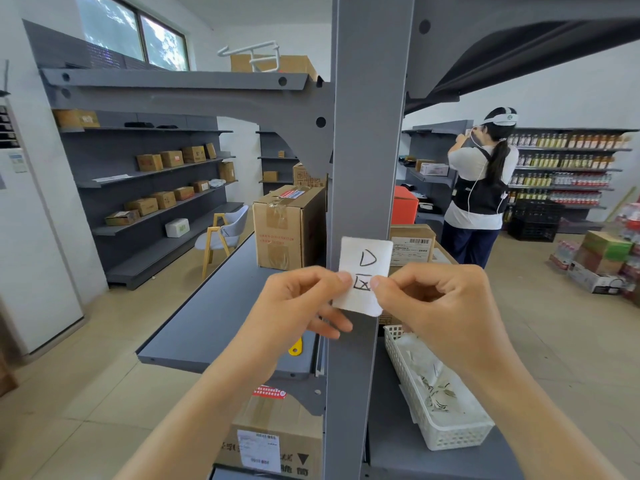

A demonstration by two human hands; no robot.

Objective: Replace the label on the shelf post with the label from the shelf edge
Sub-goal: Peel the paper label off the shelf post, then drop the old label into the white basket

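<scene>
A white paper label (365, 261) with a handwritten "D" and a boxed character lies against the grey shelf post (369, 133) at chest height. My left hand (294, 303) pinches its lower left edge between thumb and forefinger. My right hand (440, 299) pinches its lower right edge the same way. The label's top part is flat on the post; its bottom edge stands slightly off it. No other label shows on the post or on the shelf edge (214, 362).
A cardboard box (289, 226) stands on the grey shelf left of the post. A white mesh basket (440, 431) with paper scraps sits on the shelf to the right. A yellow tag (295, 347) lies below my left hand. A person (481, 188) works at far shelves.
</scene>
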